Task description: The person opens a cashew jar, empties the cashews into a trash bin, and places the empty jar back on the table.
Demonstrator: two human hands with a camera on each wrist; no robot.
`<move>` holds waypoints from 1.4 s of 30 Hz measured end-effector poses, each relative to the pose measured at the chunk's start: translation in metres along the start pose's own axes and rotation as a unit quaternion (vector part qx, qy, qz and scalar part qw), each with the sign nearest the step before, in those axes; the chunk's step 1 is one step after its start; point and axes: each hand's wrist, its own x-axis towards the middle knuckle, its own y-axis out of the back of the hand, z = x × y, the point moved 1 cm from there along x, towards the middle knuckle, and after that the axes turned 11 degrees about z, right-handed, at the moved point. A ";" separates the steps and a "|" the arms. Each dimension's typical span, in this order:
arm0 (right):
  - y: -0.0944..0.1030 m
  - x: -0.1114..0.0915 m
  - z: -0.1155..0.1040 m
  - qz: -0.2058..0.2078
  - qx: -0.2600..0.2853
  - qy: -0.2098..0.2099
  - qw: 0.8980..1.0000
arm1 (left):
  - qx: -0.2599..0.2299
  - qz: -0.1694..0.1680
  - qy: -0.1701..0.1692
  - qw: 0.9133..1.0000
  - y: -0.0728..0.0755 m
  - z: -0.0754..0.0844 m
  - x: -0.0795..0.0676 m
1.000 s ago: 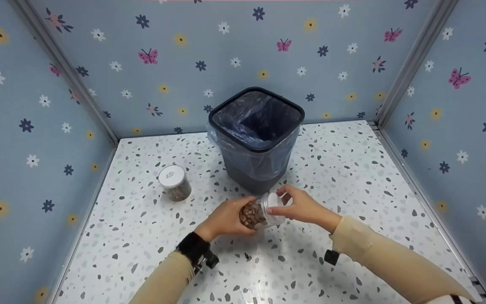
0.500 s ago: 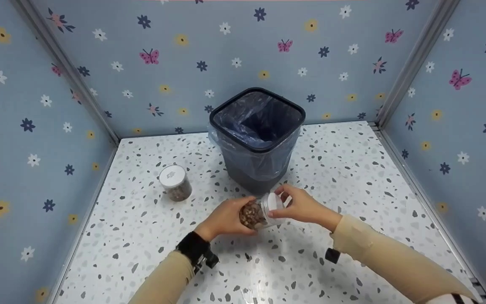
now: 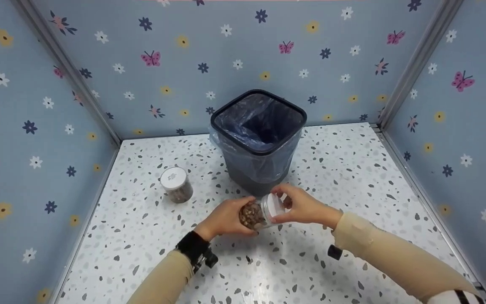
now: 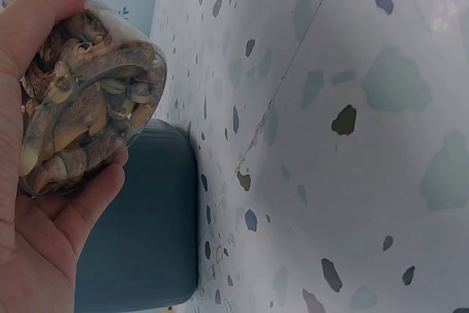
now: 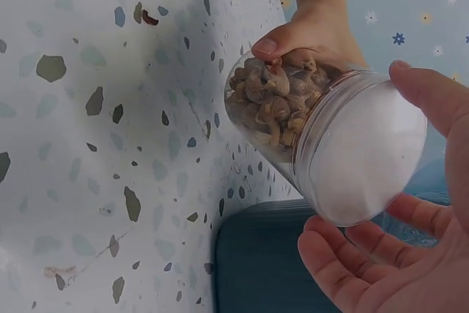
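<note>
A clear plastic jar (image 3: 252,215) of brown, dried-looking pieces is tilted on its side, its white lid (image 5: 370,155) towards the right. My left hand (image 3: 226,217) grips the jar round its bottom end, as the left wrist view also shows. At the other end my right hand (image 3: 304,207) holds the lid by its rim, thumb on one side and fingertips on the other. The lid sits on the jar's mouth. A second jar (image 3: 179,192) with a white lid stands upright on the table to the left, brown contents inside.
Just beyond the hands stands a grey bin (image 3: 251,184) with a black rim and a bluish plastic liner (image 3: 243,135). Flowered blue walls (image 3: 175,76) close in the speckled white table (image 3: 141,253) at the back and sides.
My right fingers and thumb have shifted round the lid's rim. Pieces inside the jar have moved a little. My left hand keeps its grip, and the other jar and bin stay put.
</note>
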 end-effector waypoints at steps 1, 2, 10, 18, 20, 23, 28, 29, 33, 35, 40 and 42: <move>0.001 0.000 0.000 -0.001 -0.003 0.012 1.000 | 0.002 0.000 -0.001 1.000 0.000 0.000 0.000; 0.001 0.000 0.000 -0.003 -0.005 0.022 1.000 | 0.002 0.001 -0.004 1.000 0.001 0.001 0.000; 0.004 0.003 0.002 -0.017 -0.051 0.102 0.993 | 0.003 0.006 -0.008 1.000 0.004 -0.001 0.000; 0.007 0.009 0.002 -0.042 -0.073 0.138 0.987 | 0.000 0.011 -0.005 1.000 0.006 -0.003 -0.001; 0.007 0.009 0.001 -0.046 -0.080 0.143 0.985 | -0.002 0.012 -0.005 1.000 0.006 -0.002 -0.001; 0.008 0.009 0.000 -0.049 -0.102 0.163 0.980 | -0.009 0.009 -0.002 1.000 0.005 -0.003 -0.002; 0.007 0.007 0.000 -0.049 -0.140 0.190 0.970 | -0.005 0.011 -0.007 1.000 0.004 -0.003 -0.003; 0.007 0.006 0.000 -0.048 -0.145 0.194 0.969 | -0.003 0.012 -0.008 1.000 0.004 -0.003 -0.003; 0.008 0.007 0.001 -0.047 -0.151 0.205 0.966 | 0.004 0.015 -0.008 1.000 0.004 -0.004 -0.004; 0.007 0.008 0.002 -0.046 -0.153 0.213 0.964 | 0.005 0.014 -0.005 1.000 0.004 -0.005 -0.004; 0.005 0.010 0.004 -0.049 -0.152 0.226 0.961 | 0.002 0.009 -0.003 1.000 0.005 -0.007 -0.004; 0.004 0.011 0.005 -0.050 -0.150 0.231 0.960 | 0.003 0.006 -0.005 1.000 0.005 -0.008 -0.004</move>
